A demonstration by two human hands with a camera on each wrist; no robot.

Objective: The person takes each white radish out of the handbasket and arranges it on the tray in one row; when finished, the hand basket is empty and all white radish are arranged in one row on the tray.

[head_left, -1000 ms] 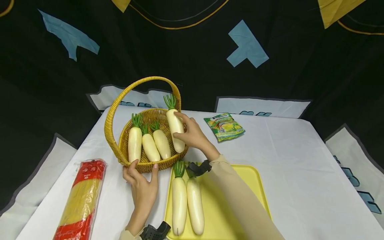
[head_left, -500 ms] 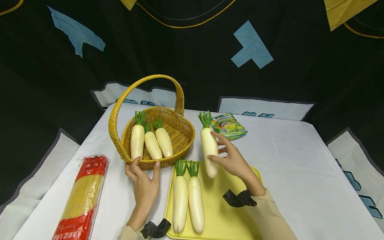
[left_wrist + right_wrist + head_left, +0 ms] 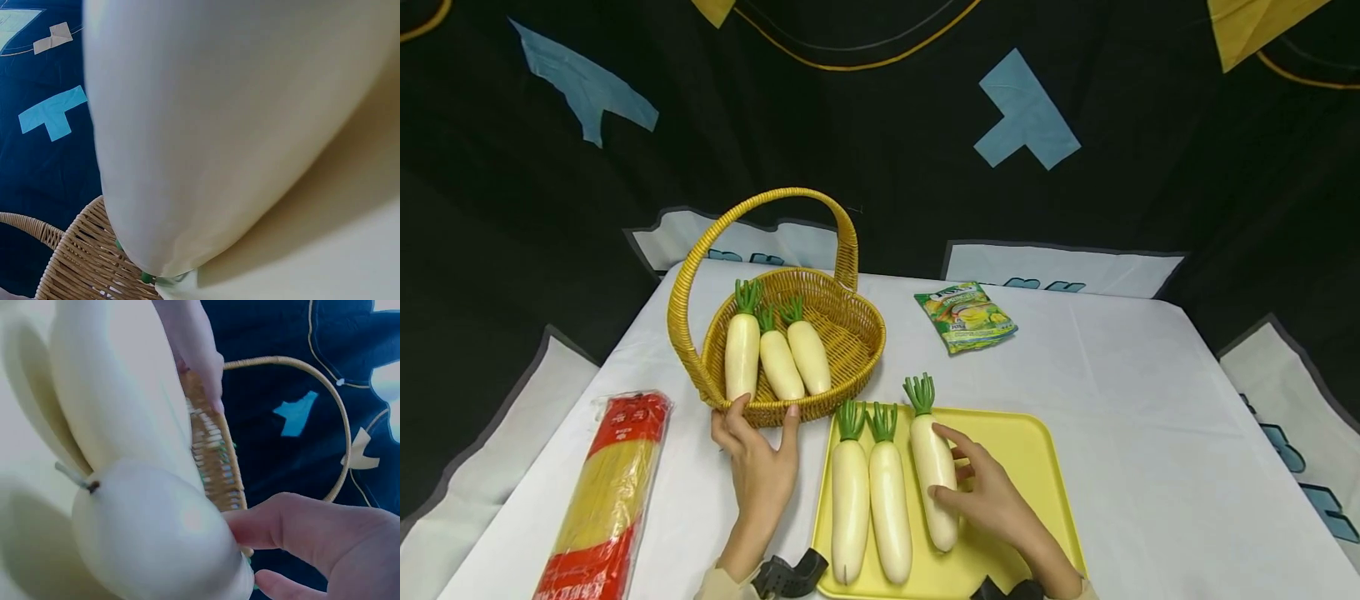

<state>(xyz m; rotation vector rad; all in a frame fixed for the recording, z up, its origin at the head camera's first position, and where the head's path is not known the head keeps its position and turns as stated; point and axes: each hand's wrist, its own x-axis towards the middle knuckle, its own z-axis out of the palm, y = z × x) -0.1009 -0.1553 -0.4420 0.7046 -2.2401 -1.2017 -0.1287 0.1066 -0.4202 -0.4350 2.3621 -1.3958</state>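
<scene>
My right hand pinches a white radish with green stalks between thumb and fingers, over the yellow tray. In the right wrist view, the radish's rounded root end fills the foreground. Two longer white radishes, a left one and a right one, lie side by side on the tray's left part. My left hand holds the front rim of a wicker basket, thumb and fingertips on the edge. Three smaller radishes lie inside, toward its left. A large radish blocks most of the left wrist view.
A red-and-yellow pack of dry noodles lies at the left on the white tablecloth. Behind the tray lies a green and yellow packet. The basket's tall arched handle rises at the back, before a black curtain.
My right hand has lifted a radish out of the basket's right side and brought it right and toward me, down over the tray. The left hand has stayed at the basket rim.
</scene>
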